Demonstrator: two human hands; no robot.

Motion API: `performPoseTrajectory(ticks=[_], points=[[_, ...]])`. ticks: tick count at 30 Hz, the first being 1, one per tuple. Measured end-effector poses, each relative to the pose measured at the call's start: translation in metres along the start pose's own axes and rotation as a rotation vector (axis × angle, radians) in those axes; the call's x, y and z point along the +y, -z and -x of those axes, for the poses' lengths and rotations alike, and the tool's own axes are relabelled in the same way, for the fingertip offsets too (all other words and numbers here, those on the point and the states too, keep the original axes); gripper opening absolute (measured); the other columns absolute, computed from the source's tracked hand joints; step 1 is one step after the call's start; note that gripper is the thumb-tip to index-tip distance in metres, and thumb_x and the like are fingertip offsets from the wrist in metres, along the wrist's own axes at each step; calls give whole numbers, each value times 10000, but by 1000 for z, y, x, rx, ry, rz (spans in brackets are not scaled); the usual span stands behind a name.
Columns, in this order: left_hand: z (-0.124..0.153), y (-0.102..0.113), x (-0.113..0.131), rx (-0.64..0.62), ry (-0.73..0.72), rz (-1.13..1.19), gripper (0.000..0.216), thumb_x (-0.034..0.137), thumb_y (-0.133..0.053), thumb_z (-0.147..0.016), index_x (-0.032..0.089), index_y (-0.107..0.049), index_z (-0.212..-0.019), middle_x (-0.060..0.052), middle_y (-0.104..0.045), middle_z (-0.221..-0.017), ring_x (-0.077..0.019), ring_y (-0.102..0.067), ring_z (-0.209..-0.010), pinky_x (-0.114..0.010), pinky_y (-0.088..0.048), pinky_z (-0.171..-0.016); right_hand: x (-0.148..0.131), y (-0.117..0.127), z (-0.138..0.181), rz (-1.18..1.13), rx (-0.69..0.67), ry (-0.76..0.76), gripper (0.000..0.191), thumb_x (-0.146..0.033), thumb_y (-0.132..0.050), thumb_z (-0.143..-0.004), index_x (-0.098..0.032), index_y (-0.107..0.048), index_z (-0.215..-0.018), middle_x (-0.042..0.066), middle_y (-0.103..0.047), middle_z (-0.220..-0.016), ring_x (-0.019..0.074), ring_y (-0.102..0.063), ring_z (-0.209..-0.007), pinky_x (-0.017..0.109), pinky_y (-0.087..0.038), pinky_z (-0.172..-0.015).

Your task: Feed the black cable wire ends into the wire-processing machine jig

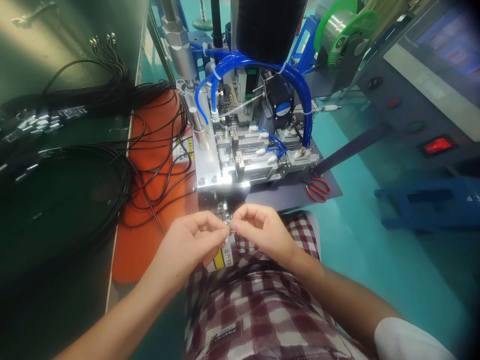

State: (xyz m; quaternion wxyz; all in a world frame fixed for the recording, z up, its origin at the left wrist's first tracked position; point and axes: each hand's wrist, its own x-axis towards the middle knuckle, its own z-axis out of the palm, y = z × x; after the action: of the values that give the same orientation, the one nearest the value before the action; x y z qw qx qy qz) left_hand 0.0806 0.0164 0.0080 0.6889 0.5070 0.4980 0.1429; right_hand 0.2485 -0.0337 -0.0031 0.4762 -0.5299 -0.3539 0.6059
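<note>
My left hand (pixel 191 242) and my right hand (pixel 260 227) meet just below the front edge of a small metal machine (pixel 240 150). Together their fingertips pinch a tiny metal connector (pixel 229 226) on the end of a thin black cable. The piece is too small to make out in detail. Both hands hover over my lap, which is covered by red-and-white checked cloth (pixel 258 295). A yellow-and-white warning label (pixel 222 258) shows under my left fingers.
Bundles of black cables (pixel 93 170) lie over an orange mat (pixel 157 150) on the left. Blue air hoses (pixel 296 95) loop over the machine. Red-handled scissors (pixel 318 189) rest on the dark base plate. A green solder-wire spool (pixel 343 32) and a grey control box with a lit red switch (pixel 437 145) stand at right.
</note>
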Motion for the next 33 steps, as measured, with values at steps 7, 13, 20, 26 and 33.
performPoseTrajectory(ticks=[7,13,20,26,33], points=[[-2,6,-1,-53,2,-4,263,418,-746,-741,174,-650,-715,56,-498,-430,-51,-378,-378,-189,-241,-431,3,7,-3,-94,-179,-87,330,-467,-691,-804,-169,-555,-766,-101,-392,-519,51,-277,-438,213,-197,-427],[-5,10,0,-123,42,-24,315,458,-765,-723,161,-661,-698,28,-547,-468,-46,-381,-383,-203,-237,-447,2,13,-9,-72,-291,-7,339,-468,-680,-851,-158,-550,-817,-53,-476,-667,62,-345,-541,218,-269,-506],[-5,6,2,-111,50,-34,268,403,-755,-702,164,-637,-669,40,-516,-437,-45,-375,-374,-198,-226,-441,6,15,-12,-19,-320,88,254,-397,-652,-888,-161,-570,-840,-23,-509,-738,98,-419,-644,243,-337,-584],[-3,5,2,-65,26,1,245,380,-750,-716,157,-654,-682,52,-480,-416,-42,-360,-375,-193,-222,-433,3,18,-6,6,-184,87,299,-446,-634,-890,-163,-581,-811,-27,-530,-710,78,-405,-576,230,-335,-537],[-4,1,6,-51,19,14,242,373,-744,-716,164,-638,-655,56,-461,-400,-43,-334,-378,-192,-217,-427,0,12,1,195,-109,30,272,-414,-694,-834,-166,-594,-788,-43,-491,-631,82,-383,-539,237,-308,-515]])
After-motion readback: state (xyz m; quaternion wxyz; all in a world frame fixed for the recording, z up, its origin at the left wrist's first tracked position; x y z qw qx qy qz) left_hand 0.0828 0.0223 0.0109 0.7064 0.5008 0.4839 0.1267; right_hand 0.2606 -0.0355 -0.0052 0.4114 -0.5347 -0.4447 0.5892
